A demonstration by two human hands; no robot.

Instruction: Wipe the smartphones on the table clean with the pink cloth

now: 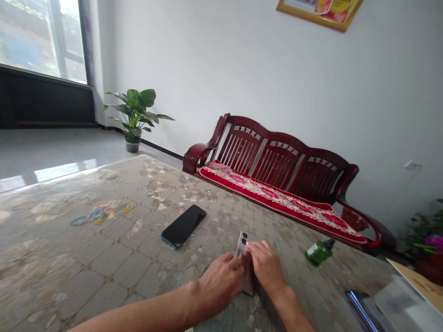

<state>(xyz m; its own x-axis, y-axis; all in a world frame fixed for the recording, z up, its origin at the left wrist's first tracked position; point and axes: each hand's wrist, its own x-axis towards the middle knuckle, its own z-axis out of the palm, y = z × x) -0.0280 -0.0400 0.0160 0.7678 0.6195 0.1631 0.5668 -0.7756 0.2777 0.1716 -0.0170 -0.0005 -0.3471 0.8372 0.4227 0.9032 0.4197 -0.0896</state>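
Note:
A phone (248, 282) is held up at a tilt over the near part of the table, its back with two round camera lenses partly showing. My left hand (221, 276) grips it from the left side, fingers bent around the edge. From the right, my right hand (269, 266) pinches the phone near the lenses, with a small whitish bit at its fingertips that I cannot make out. Both hands cover much of the phone's middle. Left of them, a second phone (184, 225) lies flat with its dark screen up.
Colourful loops (100, 215) lie at the left of the patterned table (114, 263). A green pump bottle (319, 252) stands at the right, with another phone (362, 306) and a clear plastic box (401, 302) nearer. Beyond are a wooden bench (277, 159) and a potted plant (133, 115).

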